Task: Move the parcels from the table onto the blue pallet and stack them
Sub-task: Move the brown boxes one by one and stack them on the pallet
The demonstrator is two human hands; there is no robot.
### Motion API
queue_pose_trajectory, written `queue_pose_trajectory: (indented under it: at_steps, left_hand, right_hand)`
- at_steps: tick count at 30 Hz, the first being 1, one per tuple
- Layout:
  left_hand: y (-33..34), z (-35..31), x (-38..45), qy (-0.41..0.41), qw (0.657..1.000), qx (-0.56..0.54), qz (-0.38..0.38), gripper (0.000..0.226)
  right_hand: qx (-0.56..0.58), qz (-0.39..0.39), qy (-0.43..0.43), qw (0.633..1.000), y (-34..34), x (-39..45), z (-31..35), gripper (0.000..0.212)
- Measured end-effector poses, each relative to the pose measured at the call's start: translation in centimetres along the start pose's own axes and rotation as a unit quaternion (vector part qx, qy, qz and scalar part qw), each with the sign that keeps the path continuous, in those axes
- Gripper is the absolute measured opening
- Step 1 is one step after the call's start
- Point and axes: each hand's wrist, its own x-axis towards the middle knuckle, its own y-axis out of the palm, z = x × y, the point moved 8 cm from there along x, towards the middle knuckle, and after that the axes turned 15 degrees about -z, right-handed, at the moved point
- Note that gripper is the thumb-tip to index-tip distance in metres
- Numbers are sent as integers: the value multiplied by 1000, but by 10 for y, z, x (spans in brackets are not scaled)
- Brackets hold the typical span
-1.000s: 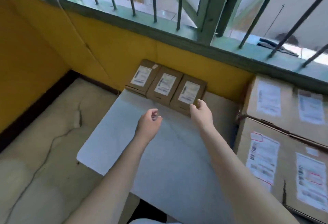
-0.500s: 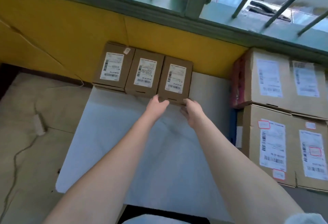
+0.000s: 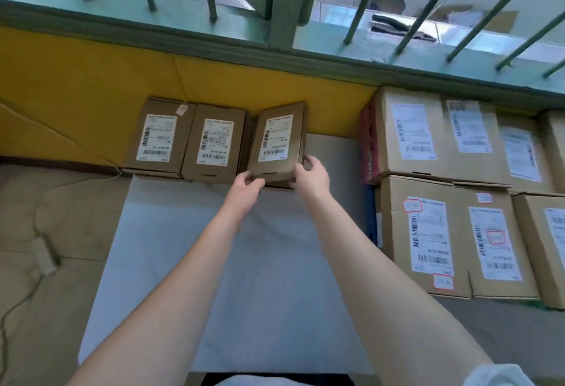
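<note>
Head view: both hands are gripping the rightmost small parcel (image 3: pixel 276 144) at the desk's (image 3: pixel 244 263) far edge.
Left hand (image 3: pixel 244 185) and right hand (image 3: pixel 312 176) are clasping its near corners, fingers closed on cardboard, tilting it beside two neighbouring parcels (image 3: pixel 186 141). Pickup step, seemingly; next, carrying it rightward toward the stacked cartons (image 3: pixel 452 232), where the pallet is barely showing.
</note>
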Motion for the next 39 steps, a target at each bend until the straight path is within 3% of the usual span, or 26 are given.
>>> queue_pose_trajectory:
  at_steps: [4,8,11,15,20,26,30,34,36,39]
  left_hand:
    - [2,-21,-28,4,994,-71,-86,47]
    - [26,-64,-82,78,983,-154,-57,38]
    - [45,-91,-122,146,973,-161,-79,27]
    - [94,-114,-166,211,968,-112,-72,5]
    - [170,-121,-181,225,973,19,-36,22]
    - [203,-133,-190,263,955,113,-72,31]
    - [201,-135,-187,254,956,128,-74,37]
    - [170,-129,-176,240,956,125,-109,41]
    - [143,-122,-166,224,959,107,-139,38]
    - [94,-104,-141,189,957,107,-195,37]
  right_hand:
    - [-39,-39,-102,993,-60,-13,34,43]
    - [-1,-46,-155,987,-124,-26,58,42]
    - [31,-48,-180,982,-172,-26,67,40]
    - [40,-94,-183,978,-242,0,60,37]
    - [-10,-126,-177,976,-299,44,43,38]
    - [-4,-69,-158,985,-306,73,37,37]
    - [-70,-35,-185,980,-295,70,37,31]
    - [-175,-94,-220,955,-284,54,57,42]
    - [-135,-114,-272,946,-271,33,82,50]
    - [-75,-47,-324,942,-221,-1,106,55]
